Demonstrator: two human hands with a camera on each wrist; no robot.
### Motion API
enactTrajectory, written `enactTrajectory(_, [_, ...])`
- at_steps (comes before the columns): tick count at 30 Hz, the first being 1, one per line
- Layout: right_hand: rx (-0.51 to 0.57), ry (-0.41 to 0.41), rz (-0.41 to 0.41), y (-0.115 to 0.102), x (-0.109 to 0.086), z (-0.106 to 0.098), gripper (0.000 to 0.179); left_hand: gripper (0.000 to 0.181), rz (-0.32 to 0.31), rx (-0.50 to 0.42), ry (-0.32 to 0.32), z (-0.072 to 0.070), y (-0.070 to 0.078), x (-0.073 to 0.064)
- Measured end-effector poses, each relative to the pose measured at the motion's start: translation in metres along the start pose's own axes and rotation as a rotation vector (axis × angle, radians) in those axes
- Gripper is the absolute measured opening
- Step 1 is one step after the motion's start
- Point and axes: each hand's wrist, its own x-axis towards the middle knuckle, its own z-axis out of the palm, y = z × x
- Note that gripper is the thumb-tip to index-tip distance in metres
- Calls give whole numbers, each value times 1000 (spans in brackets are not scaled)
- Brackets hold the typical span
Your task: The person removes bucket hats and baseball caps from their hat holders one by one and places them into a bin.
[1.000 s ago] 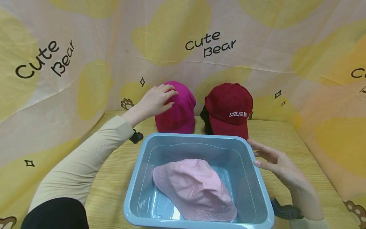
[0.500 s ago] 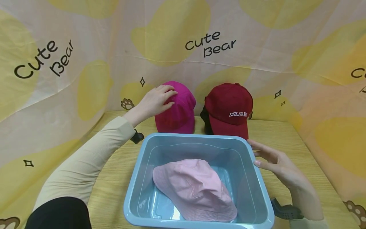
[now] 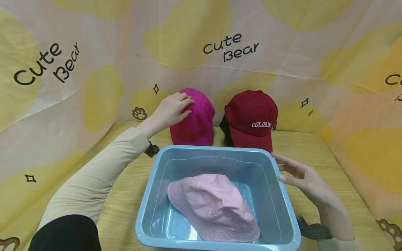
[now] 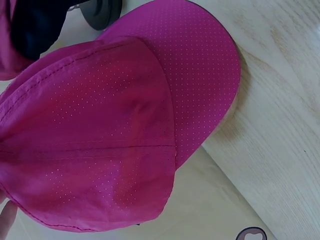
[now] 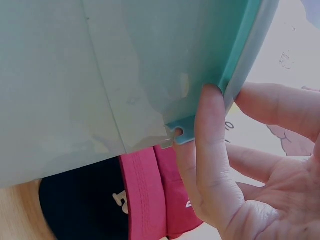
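A magenta baseball cap (image 3: 201, 116) stands at the back of the table, and the fingers of my left hand (image 3: 172, 109) lie over the left side of its crown. The left wrist view shows the cap's dotted brim (image 4: 200, 75); little more than a fingertip shows at its left edge. My right hand (image 3: 307, 181) holds the right rim of a light blue basin (image 3: 147, 198) near its far corner. The right wrist view shows the fingers (image 5: 210, 135) against the basin's rim. Inside the basin lies a pale pink bucket hat (image 3: 216, 209), brim to the front.
A dark red cap (image 3: 251, 111) with white lettering stands behind the basin, something black (image 3: 226, 132) beside it. A black rounded shape (image 3: 64, 233) covers part of the left sleeve. Printed cloth (image 3: 232, 21) hangs behind and beside the wooden table (image 3: 122, 195).
Both hands and all the hats stay where they were. The left forearm and the black shape near it have shifted slightly to the right.
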Motion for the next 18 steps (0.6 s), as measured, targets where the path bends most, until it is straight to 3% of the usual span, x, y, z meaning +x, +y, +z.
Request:
enactTrajectory(11, [-23, 8, 6, 0, -1, 0, 57, 22, 15, 15, 67, 3, 3, 0])
enactTrajectory(18, [-16, 9, 2, 0, 0, 0, 57, 22, 13, 17, 74, -1, 6, -2])
